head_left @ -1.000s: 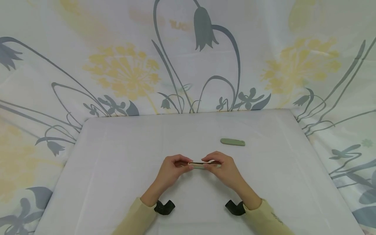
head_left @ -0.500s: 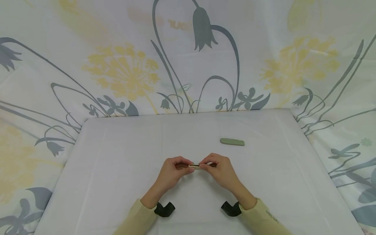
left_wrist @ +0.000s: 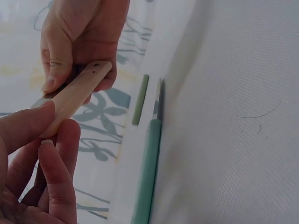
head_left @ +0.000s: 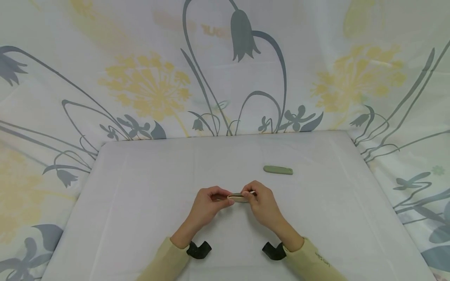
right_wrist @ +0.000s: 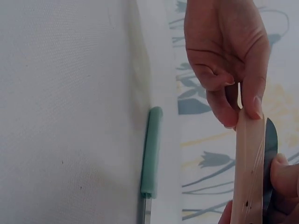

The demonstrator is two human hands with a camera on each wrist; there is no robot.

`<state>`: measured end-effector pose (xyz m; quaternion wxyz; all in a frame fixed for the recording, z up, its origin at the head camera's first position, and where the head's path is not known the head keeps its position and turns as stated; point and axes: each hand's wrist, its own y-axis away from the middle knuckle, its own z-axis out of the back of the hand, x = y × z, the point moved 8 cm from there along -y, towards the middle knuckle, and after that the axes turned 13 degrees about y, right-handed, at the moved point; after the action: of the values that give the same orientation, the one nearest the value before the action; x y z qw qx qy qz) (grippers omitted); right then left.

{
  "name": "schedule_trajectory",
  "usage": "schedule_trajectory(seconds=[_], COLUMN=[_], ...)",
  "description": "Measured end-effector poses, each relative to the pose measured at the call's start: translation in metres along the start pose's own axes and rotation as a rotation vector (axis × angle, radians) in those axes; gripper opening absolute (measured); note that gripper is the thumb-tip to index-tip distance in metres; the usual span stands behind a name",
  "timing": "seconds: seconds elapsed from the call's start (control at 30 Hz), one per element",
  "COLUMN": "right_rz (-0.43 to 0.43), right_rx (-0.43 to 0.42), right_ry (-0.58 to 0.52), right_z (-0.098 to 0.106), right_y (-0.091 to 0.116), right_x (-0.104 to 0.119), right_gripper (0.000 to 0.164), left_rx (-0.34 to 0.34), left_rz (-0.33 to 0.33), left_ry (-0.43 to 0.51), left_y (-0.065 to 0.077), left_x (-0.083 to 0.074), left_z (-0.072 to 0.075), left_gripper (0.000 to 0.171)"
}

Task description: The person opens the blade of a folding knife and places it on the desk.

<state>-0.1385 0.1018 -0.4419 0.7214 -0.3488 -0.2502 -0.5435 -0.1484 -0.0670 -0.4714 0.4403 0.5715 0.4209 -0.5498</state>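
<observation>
A pale curtain [head_left: 151,82] printed with yellow and grey flowers hangs behind a white tabletop [head_left: 158,168]. Low over its middle, both hands grasp one cream-handled knife: the left hand [head_left: 207,205] pinches a rounded end of the cream handle [left_wrist: 77,95], while the right hand [head_left: 261,203] holds the other end, its thumb against the grey blade [right_wrist: 270,154], which shows along the handle's edge. Farther back, to the right, lies a slim green bar [head_left: 277,170]. The wrist views show a teal-handled knife [right_wrist: 152,154], blade out, near the hands.
</observation>
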Motion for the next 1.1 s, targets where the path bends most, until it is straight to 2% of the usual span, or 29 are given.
schedule_trajectory(seconds=[0.23,0.33,0.4,0.57,0.63,0.8,0.97,1.1], right_rz=[-0.002,0.059,0.121,0.261,0.291,0.292,0.262,0.251], right_rx=[-0.022,-0.009,0.004,0.014,0.017,0.025,0.021,0.019], right_ry=[-0.042,-0.063,-0.064,0.026,0.061,0.108,0.129,0.123], right_z=[0.002,0.006,0.008,0.006,0.005,0.003,0.002,0.0], right_y=[-0.001,-0.001,-0.003,-0.006,-0.008,-0.01,-0.01,-0.01], right_x=[-0.002,0.005,0.009,0.019,0.023,0.027,0.029,0.029], right_gripper=[0.004,0.003,0.008,0.016,0.016,0.01,0.009,0.007], left_rx=[-0.027,-0.017,-0.012,0.014,0.025,0.036,0.048,0.027], left_rz=[0.002,-0.024,-0.04,-0.063,-0.072,-0.082,-0.055,-0.047], left_ry=[-0.029,-0.03,-0.04,-0.048,-0.039,-0.048,-0.062,-0.098], left_y=[-0.001,0.0,0.0,-0.001,-0.001,-0.001,-0.002,-0.002], left_x=[0.001,-0.003,-0.005,-0.008,-0.008,-0.007,-0.004,-0.005], left_z=[0.002,0.005,0.006,0.004,0.003,0.001,0.0,0.002], left_gripper=[0.015,0.015,0.014,0.014,0.014,0.014,0.016,0.013])
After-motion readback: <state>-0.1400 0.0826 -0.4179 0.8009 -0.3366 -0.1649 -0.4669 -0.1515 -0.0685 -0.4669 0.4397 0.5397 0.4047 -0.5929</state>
